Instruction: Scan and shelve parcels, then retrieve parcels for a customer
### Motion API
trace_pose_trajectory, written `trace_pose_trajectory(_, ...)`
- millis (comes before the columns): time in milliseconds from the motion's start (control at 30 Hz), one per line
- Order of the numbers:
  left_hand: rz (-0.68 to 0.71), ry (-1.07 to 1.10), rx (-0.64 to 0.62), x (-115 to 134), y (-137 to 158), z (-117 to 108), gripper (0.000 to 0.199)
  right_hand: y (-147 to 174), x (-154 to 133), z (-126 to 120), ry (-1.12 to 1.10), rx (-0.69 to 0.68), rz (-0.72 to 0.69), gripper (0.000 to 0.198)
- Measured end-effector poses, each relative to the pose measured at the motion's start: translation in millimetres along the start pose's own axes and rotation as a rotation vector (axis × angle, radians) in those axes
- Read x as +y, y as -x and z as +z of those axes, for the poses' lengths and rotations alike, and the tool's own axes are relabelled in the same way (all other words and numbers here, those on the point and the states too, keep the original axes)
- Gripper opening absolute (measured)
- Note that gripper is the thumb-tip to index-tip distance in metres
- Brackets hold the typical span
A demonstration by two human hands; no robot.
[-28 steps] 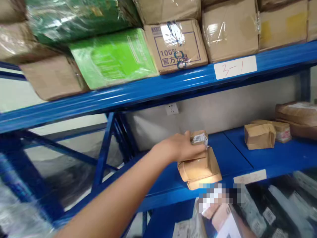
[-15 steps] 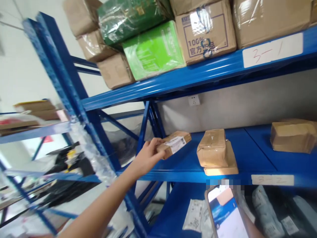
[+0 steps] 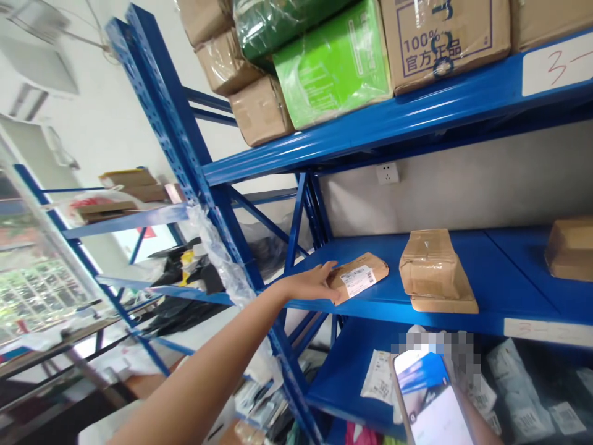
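Note:
My left hand (image 3: 315, 283) is closed around the left end of a small flat cardboard parcel (image 3: 359, 279) with a white printed label. The parcel is at the front left of the middle blue shelf (image 3: 393, 246), low over its surface; whether it rests on it I cannot tell. To its right sit two stacked cardboard boxes (image 3: 428, 262). Lower right, a smartphone (image 3: 433, 398) with a lit screen is held in my right hand (image 3: 477, 417), whose fingers are mostly hidden behind it.
Above, a shelf beam (image 3: 352, 136) carries several boxes, among them a bright green box (image 3: 333, 68). Another cardboard box (image 3: 572, 250) stands far right on the middle shelf. Below lie white and grey plastic mailers (image 3: 521, 392). A blue upright (image 3: 217, 216) rises beside my left arm.
My left hand has lowered the parcel toward the shelf and turned its label more upward. The view has shifted left, and the phone stays in my right hand.

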State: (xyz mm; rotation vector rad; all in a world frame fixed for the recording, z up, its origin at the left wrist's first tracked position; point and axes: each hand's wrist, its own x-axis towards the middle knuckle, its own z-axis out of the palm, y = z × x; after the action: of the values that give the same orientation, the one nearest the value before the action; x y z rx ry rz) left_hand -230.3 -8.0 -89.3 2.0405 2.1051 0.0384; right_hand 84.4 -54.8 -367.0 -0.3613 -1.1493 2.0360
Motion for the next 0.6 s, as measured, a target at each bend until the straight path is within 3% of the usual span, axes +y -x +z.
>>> trace_pose_trajectory(67,0.034,0.051,0.087,-6.3,-0.8,9.4,0.103,0.3,-3.0,1.9,0.018,0.016,0.069,0.068)
trace_pose_trajectory(133,0.134,0.076,0.265,-14.2,1.3,17.9,0.106,-1.5,-6.2,8.6,0.029,0.012,0.111,0.076)
trace_pose_trajectory(267,0.396,-0.001,0.547,-30.9,10.1,24.1,0.104,-10.3,-15.2,38.5,-0.031,-0.118,0.072,0.104)
trace_pose_trajectory(333,0.463,-0.023,0.564,-37.3,14.3,24.0,0.104,-17.1,-23.9,60.1,-0.081,-0.16,0.034,0.106)
trace_pose_trajectory(467,0.486,-0.045,0.558,-45.3,18.8,25.7,0.105,-35.7,-44.3,103.9,-0.126,-0.177,0.013,0.086)
trace_pose_trajectory(600,0.465,-0.034,0.564,-49.0,19.2,28.3,0.104,-50.3,-51.9,127.6,-0.144,-0.259,0.015,0.087)
